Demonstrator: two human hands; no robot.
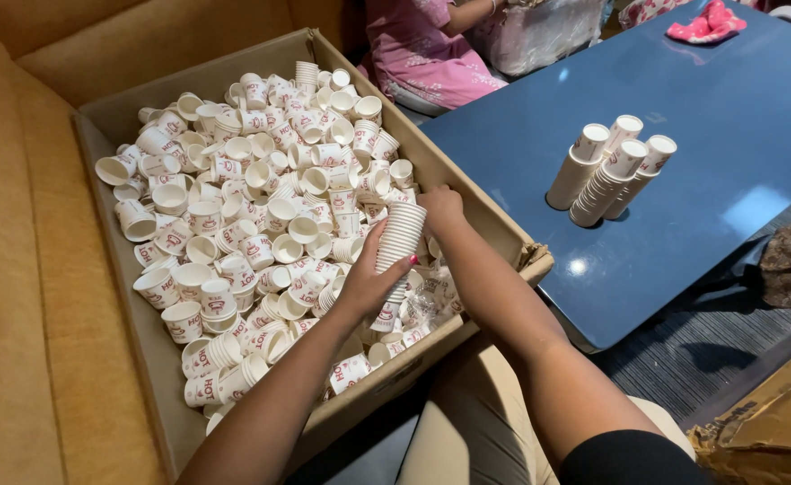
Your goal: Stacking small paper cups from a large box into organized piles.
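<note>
Cup stack (399, 242): L hand (369, 283) holds, R hand (440, 207) atop.

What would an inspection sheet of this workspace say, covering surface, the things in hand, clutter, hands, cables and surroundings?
Surface: blue table, glossy; tan sofa seat under the box.
Things in hand: stack of nested paper cups, held over the cardboard box; the box is full of loose paper cups.
Clutter: four cup stacks lying on the table; pink cloth at its far edge.
Hands: left hand grips the stack; right hand touches its top.
Cables: nothing seen.
Surroundings: another person in pink clothing seated beyond the box; torn cardboard on the floor.
</note>
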